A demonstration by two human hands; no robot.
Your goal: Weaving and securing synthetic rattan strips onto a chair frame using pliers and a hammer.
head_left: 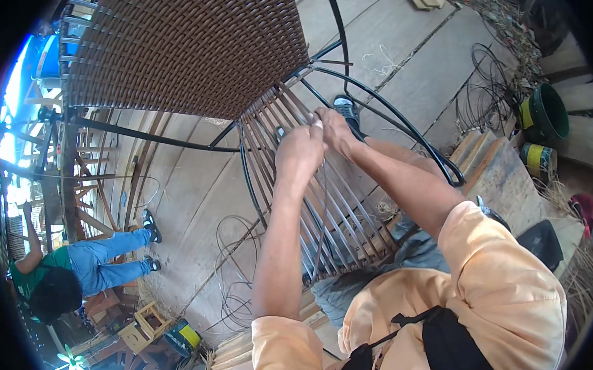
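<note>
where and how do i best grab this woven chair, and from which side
Probably by the middle of the curved black tube along the right of the woven chair, coming from its outer right side. The tube is slim, rounded and free of weave there, so it should be easy to wrap around, while a bare leg and the right forearm crowd its inner side.

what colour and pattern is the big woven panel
The woven panel is brown, with a close basket-like weave; it shows best in the head view.
</note>
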